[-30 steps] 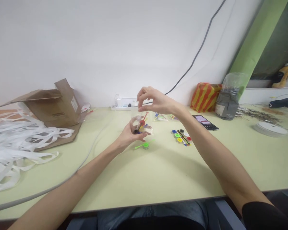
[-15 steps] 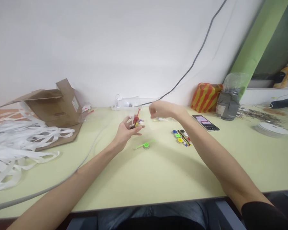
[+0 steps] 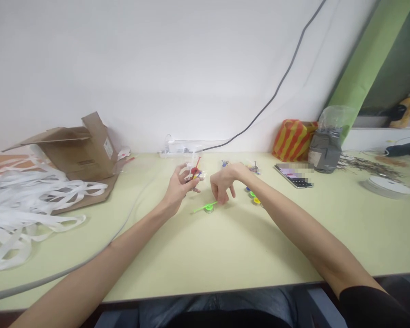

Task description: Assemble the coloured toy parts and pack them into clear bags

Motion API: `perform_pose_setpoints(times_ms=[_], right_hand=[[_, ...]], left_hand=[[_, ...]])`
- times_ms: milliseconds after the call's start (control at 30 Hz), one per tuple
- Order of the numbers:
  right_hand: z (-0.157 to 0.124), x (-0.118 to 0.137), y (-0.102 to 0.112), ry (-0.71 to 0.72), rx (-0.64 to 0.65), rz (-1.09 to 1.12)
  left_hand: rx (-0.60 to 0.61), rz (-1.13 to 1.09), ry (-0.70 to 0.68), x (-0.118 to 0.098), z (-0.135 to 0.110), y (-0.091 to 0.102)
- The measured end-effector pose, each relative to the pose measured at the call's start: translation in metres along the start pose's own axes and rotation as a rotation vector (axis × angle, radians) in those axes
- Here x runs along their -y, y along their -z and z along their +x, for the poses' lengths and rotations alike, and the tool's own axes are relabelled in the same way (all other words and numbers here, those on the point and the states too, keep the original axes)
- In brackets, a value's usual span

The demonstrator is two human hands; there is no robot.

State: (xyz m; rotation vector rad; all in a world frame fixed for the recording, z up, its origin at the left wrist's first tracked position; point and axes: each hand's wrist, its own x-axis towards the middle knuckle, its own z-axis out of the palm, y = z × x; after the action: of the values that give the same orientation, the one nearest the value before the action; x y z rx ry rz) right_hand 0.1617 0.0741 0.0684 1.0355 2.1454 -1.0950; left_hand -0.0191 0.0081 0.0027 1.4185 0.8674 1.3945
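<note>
Red-and-yellow plastic sticks (image 3: 194, 172) pinched in my left hand (image 3: 178, 188) | right hand (image 3: 222, 183) dropped, half open, empty | green plastic stick (image 3: 201, 207) just below both grips

My left hand (image 3: 179, 189) pinches a small clear packet of red and yellow plastic pieces (image 3: 194, 172); my right hand (image 3: 222, 183) hangs just beside a green plastic spinner (image 3: 208, 208) on the worktop (image 3: 259, 248).

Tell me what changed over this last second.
The right hand moved right and down, away from the left hand, and now hangs open over the table beside the green stick. The left hand still holds the small bundle of coloured plastic pieces. The green stick stayed put.
</note>
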Motion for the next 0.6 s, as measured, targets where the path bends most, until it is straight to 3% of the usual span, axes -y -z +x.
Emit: perform_pose_setpoints(times_ms=[133,267,400,500,600], right_hand=[[-0.001,-0.009,0.008,0.03,-0.053,-0.033],[-0.026,-0.026,0.019,0.195,-0.282,-0.071],[-0.061,-0.047,0.031,0.256,-0.681,-0.063],[-0.073,-0.056,0.038,0.225,-1.093,-0.047],[-0.076,-0.052,0.04,0.347,-1.46,0.043]], left_hand=[[0.002,0.011,-0.01,0.002,0.0,0.001],[0.007,0.014,-0.001,0.002,0.0,0.001],[0.029,0.001,0.018,0.002,-0.001,0.001],[0.079,0.016,0.042,0.001,-0.002,-0.001],[0.157,0.042,0.072,-0.001,-0.005,-0.003]])
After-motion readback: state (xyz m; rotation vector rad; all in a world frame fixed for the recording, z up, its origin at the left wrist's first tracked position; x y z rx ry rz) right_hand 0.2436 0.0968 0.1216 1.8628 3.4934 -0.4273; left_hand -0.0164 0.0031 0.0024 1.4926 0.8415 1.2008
